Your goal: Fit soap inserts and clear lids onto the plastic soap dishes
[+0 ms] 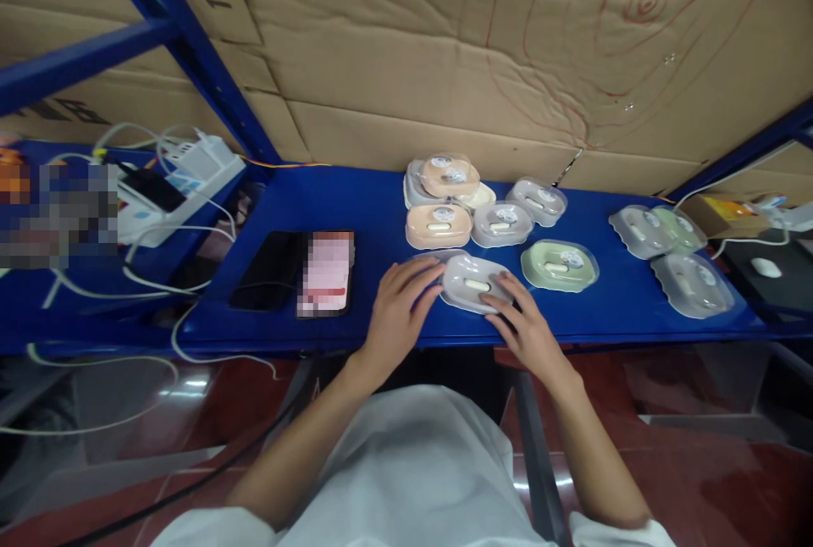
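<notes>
A clear plastic soap box with a white oval piece inside lies near the front edge of the blue shelf. My left hand rests at its left side, fingers stretched flat and touching its rim. My right hand lies on its right side, fingers curled over the edge of the lid. Just behind stand more boxes: a peach one, a clear one, a green one, and a small stack at the back.
Three more boxes lie to the right. Two phones lie to the left of my hands. A white power strip with cables sits far left. A cardboard wall backs the shelf; blue uprights frame it.
</notes>
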The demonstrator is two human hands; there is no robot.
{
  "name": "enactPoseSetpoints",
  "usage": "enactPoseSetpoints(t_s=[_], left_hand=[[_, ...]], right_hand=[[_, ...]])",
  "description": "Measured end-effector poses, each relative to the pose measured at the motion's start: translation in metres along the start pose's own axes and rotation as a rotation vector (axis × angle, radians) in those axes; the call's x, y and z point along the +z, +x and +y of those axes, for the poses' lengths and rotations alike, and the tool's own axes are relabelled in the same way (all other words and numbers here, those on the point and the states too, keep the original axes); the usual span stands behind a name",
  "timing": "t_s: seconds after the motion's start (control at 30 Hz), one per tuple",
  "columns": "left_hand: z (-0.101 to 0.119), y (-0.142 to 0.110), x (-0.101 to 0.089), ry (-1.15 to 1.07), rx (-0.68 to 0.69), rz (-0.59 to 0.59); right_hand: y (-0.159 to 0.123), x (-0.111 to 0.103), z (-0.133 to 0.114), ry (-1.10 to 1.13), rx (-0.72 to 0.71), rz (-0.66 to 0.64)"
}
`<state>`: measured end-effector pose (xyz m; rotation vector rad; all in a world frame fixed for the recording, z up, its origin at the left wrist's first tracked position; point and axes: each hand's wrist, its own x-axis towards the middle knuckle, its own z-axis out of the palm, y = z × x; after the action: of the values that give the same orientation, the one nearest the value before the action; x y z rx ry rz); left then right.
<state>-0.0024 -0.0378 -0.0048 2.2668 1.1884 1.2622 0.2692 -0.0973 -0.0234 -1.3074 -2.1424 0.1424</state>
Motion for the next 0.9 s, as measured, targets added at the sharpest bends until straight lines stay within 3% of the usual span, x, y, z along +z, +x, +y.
enactPoseSetpoints(t_s=[0.17,0.3,0.43,0.57,0.9], left_hand=[[0.011,0.007,0.025,0.034,0.189,-0.195],[0.010,0.011,0.025,0.099,0.226,-0.337],[0.009,0.016,0.020,0.088,0.257,-0.413],[0.007,0.020,0.021,0.013,0.311,-0.424],[-0.006,0.015,0.027,-0.038,0.166,-0.375]], right_hand=[[-0.002,0.006,0.001,0.044,0.123,0.092],[-0.003,0.008,0.005,0.189,0.224,0.178],[-0.001,0.006,0.007,0.141,0.242,0.099],[-0.003,0.009,0.007,0.151,0.213,0.134],[-0.004,0.011,0.003,0.094,0.198,0.178]])
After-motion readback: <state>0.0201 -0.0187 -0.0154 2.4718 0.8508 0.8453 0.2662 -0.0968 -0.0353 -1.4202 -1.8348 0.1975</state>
